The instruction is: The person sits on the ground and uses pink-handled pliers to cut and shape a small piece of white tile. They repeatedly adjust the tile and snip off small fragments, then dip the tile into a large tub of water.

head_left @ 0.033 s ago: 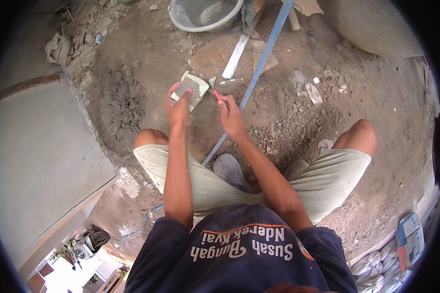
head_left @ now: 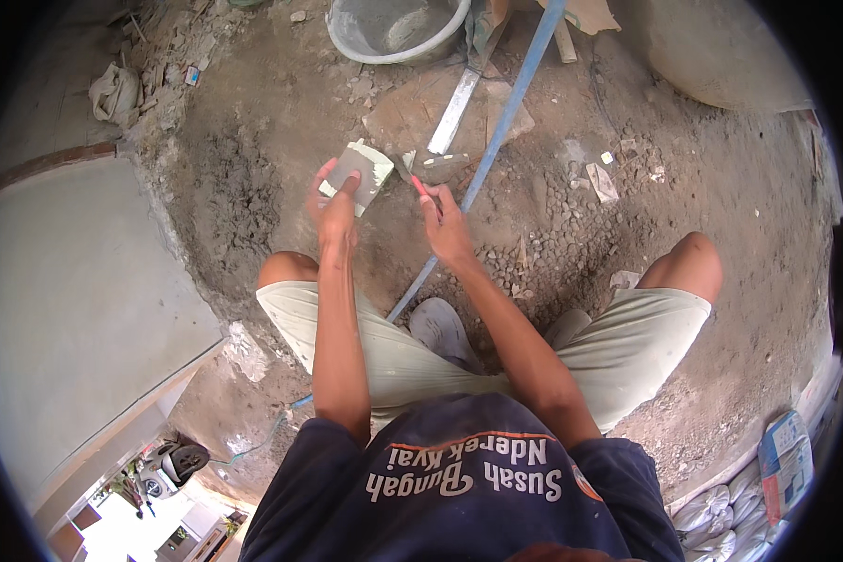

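My left hand (head_left: 332,211) holds a flat, squarish grey plate (head_left: 373,183), its thumb pressed on the top face. Pale yellow-green paste coats the plate's edges and far corner. Just to the right, my right hand (head_left: 448,225) grips a small putty knife (head_left: 417,184) by its red handle. Its blade, with some pale paste on it, points toward the plate; a narrow gap seems to lie between them. Beyond the knife, a small grey piece with pale spots (head_left: 445,160) lies on the ground.
A blue pipe (head_left: 496,136) slants across the dirt floor past my right hand. A white strip (head_left: 453,112) lies at its left, below a grey basin (head_left: 398,59). Gravel (head_left: 515,267) lies between my knees. A grey wall (head_left: 84,309) stands left; sacks (head_left: 721,510) sit at lower right.
My left hand and the plate have shifted slightly left, away from the putty knife. My right hand has barely moved.
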A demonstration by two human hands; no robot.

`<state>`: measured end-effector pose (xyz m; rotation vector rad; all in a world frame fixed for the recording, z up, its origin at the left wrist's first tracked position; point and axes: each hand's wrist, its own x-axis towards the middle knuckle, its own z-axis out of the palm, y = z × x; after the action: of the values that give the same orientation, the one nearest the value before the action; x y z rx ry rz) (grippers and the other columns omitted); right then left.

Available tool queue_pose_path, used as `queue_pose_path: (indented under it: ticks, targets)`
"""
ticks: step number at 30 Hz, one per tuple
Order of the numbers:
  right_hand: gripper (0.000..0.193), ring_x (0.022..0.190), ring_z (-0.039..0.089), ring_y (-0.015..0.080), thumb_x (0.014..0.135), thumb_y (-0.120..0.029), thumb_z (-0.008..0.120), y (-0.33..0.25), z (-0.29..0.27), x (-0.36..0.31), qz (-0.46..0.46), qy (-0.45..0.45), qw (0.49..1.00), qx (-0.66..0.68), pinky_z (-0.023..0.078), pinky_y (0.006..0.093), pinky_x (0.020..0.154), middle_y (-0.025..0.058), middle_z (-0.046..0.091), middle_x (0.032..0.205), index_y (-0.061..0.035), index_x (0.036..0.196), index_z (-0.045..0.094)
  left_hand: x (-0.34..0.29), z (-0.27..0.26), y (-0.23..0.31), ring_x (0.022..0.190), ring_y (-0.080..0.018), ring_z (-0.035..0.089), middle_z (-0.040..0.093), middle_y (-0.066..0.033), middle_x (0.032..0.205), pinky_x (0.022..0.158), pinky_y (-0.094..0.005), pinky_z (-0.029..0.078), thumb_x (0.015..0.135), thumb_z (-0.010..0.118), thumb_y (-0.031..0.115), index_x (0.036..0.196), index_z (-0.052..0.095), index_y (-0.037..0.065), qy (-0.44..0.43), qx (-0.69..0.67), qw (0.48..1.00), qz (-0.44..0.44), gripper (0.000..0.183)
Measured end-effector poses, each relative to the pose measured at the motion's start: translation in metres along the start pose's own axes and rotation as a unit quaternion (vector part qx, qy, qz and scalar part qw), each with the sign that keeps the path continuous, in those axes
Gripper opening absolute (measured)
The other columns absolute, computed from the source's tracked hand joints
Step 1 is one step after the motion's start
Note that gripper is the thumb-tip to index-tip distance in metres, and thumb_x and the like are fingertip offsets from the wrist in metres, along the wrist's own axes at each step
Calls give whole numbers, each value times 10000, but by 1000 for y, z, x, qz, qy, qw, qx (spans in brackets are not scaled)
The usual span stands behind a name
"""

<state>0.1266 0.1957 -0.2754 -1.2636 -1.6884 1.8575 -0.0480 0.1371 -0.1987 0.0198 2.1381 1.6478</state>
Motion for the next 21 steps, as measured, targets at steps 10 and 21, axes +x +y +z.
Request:
queue_pose_path:
  ticks: [10, 21]
  targets:
    - [303, 634, 587, 249, 1110, -312, 570, -34, -27, -2, -54, 33, 997, -44, 465, 430, 642, 108, 578, 695, -80, 1301, 604, -12, 17, 5, 1114, -268, 718, 712, -215, 1231, 935, -369, 573, 841, 881, 40, 1435, 546, -9, 26, -48, 999, -5, 684]
    - [303, 1049, 723, 450, 1108, -261, 561, -10, -24, -7, -175, 5, 971, -162, 558, 478, 877, 233, 756, 1179, -35, 1308, 588, 17, 26, -45, 968, -402, 779, 785, -283, 1025, 893, -458, 580, 879, 811, 285, 1165, 746, -86, -55, 305, 945, 108, 473]
